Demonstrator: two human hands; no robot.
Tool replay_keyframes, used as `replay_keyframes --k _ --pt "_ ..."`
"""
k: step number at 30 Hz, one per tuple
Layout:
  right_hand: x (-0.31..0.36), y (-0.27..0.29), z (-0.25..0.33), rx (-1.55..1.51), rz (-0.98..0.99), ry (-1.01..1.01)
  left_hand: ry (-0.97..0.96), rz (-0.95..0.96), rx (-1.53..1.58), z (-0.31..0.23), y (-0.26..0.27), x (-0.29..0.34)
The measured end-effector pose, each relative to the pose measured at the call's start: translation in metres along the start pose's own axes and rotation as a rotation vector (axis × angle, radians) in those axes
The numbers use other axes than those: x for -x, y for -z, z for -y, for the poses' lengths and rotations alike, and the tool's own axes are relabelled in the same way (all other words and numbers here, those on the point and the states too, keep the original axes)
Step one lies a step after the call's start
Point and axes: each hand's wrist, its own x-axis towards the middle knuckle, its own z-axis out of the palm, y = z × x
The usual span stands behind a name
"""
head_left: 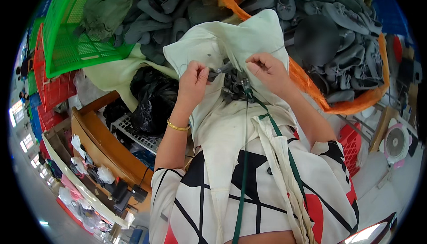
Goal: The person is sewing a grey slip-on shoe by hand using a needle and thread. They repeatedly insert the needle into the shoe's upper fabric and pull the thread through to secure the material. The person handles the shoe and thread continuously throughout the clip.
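On my lap lies a white cloth [262, 35], with a heap of small dark grey pieces [235, 86], perhaps bows, in its fold. My left hand [194, 80] is closed in a pinch at the heap's left side, holding a small dark grey fabric piece [214, 74]. Across from it, my right hand [268, 71] is raised over the cloth with thumb and fingertips pinched together; anything between them is too small to make out. A dark green cord [271, 118] runs down from a small metal part beside the heap.
Many dark grey shoes [155, 6] are piled ahead, near a green crate [66, 35]. An orange sack [327, 106] full of similar shoes stands at the right. Left are a black plastic bag [151, 95] and a wooden drawer unit [104, 139]; a fan [396, 141] stands far right.
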Motion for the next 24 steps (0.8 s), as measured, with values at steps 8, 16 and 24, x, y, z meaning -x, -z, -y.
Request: replay_keyframes --k 8,16,24 --pt "-0.011 -0.034 0.026 -0.033 0.122 0.039 -0.057 0.072 0.432 0.006 0.006 0.01" --pt "-0.004 -0.044 0.031 0.051 0.131 0.151 0.117 0.266 0.475 -0.003 0.013 0.016" --pt "0.002 -0.041 0.026 -0.03 0.12 0.014 -0.211 0.157 -0.027 -0.009 0.017 0.029"
